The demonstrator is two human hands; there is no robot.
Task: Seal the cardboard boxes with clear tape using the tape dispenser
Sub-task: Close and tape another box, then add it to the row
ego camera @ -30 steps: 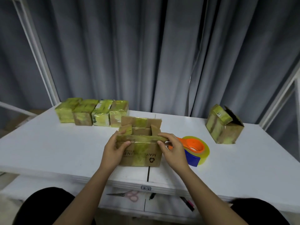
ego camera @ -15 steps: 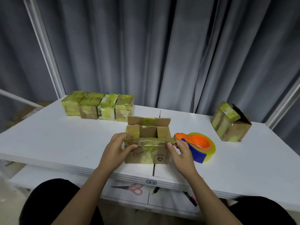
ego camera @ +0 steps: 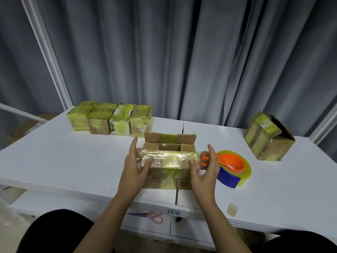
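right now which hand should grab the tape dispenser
Right. The right hand is beside the dispenser, fingers almost at its orange handle. The left hand is across the box.

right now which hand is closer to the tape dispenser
Right. The right hand is at the right end of the open box, right beside the tape dispenser and overlapping its orange tip. The left hand is at the box's far end.

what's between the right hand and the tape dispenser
Nothing visible. The tape dispenser lies on the table just right of the right hand, whose fingers already overlap its orange tip. That hand and the left hand are flanking the open box.
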